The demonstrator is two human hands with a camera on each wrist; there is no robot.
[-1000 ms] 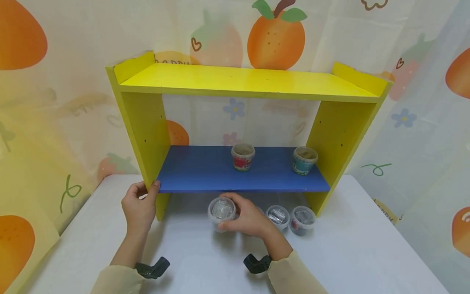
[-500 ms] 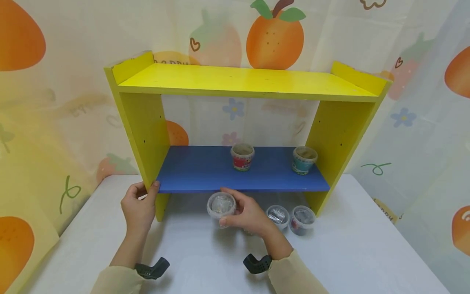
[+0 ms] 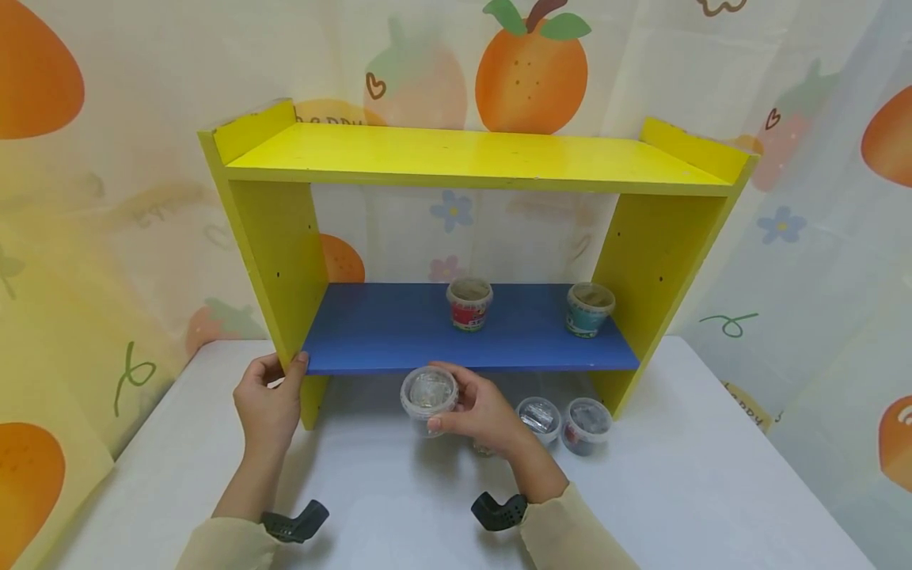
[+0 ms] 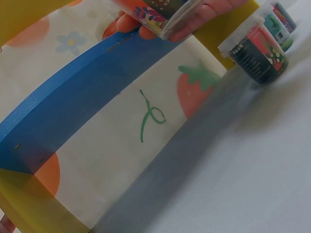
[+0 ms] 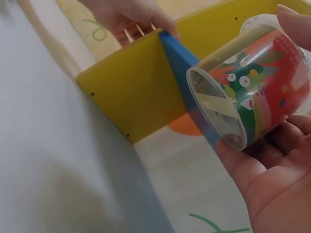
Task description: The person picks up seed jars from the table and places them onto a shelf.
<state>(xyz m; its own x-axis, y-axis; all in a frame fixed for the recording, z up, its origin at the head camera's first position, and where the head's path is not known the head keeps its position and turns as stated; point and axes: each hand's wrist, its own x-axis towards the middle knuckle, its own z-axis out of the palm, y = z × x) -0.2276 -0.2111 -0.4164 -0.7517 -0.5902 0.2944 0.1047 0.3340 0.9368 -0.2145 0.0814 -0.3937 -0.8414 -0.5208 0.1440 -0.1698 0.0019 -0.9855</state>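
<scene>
My right hand (image 3: 479, 412) grips a small clear plastic tub (image 3: 429, 396) from its right side, thumb in front. In the right wrist view the tub (image 5: 262, 82) is tilted and shows a red and green printed label. It is raised off the table, right at the front edge of the blue shelf board (image 3: 385, 332). My left hand (image 3: 271, 404) holds the left side panel (image 3: 278, 261) of the yellow shelf unit, thumb at the blue board's corner. Part of another tub (image 3: 483, 450) shows below my right hand, mostly hidden by it.
On the blue board stand a red-labelled tub (image 3: 470, 305) and a teal-labelled tub (image 3: 589, 310). Two lidded tubs, one at centre right (image 3: 539, 419) and one beside the right panel (image 3: 587, 427), stand on the white table (image 3: 385, 522). The yellow top board (image 3: 442, 154) spans above.
My right hand has raised the tub slightly, up to the blue board's front edge. A tub beneath the hand has come partly into view. My left hand keeps its hold on the panel.
</scene>
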